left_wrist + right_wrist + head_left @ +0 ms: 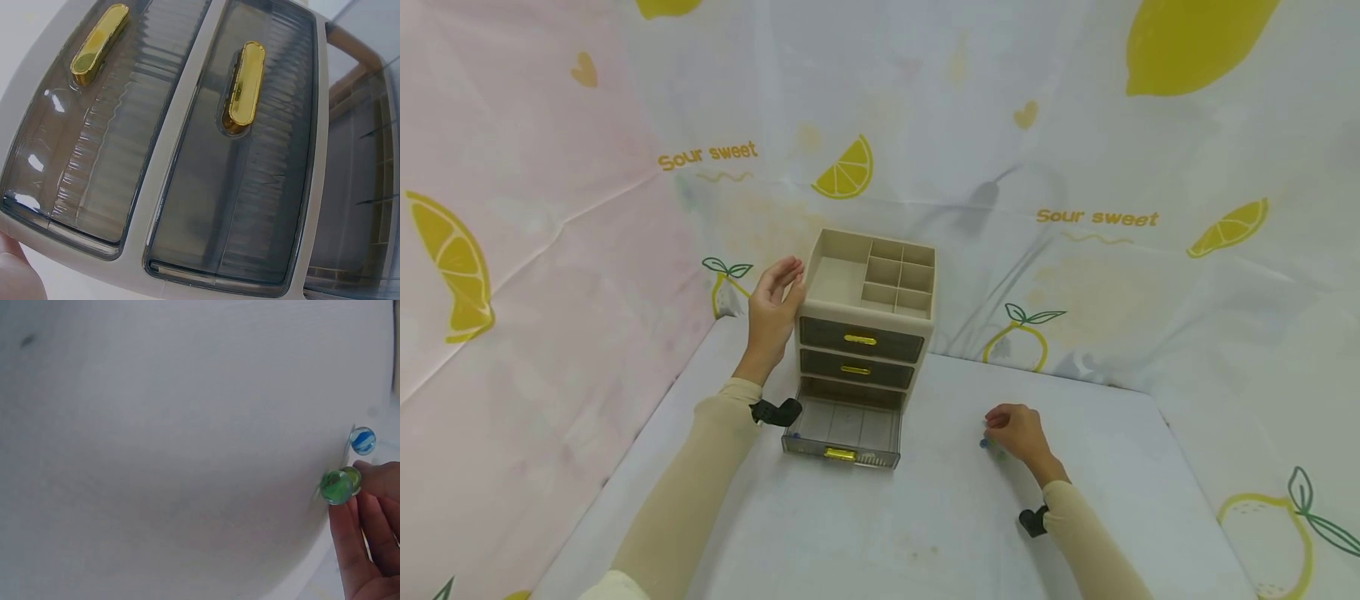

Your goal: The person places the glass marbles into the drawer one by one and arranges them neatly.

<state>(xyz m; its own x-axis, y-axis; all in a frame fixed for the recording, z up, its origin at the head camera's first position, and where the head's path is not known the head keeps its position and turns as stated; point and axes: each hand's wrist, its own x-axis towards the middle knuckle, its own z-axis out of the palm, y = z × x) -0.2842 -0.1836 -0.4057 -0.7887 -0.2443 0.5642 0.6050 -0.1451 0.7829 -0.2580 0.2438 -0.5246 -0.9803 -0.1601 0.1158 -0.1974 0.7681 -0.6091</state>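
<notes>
grey open drawer beside marbles

From the head camera we cannot make out the small glass marbles under our right hand; they are tiny specks of colour half covered by the fingers. In the right wrist view that hand is cut off by the frame's edge, and the green marble is blurred, hiding most of a yellowish one behind it. The left wrist view shows only a sliver of our left hand, and the beige plastic drawer organiser overruns the frame.
</notes>
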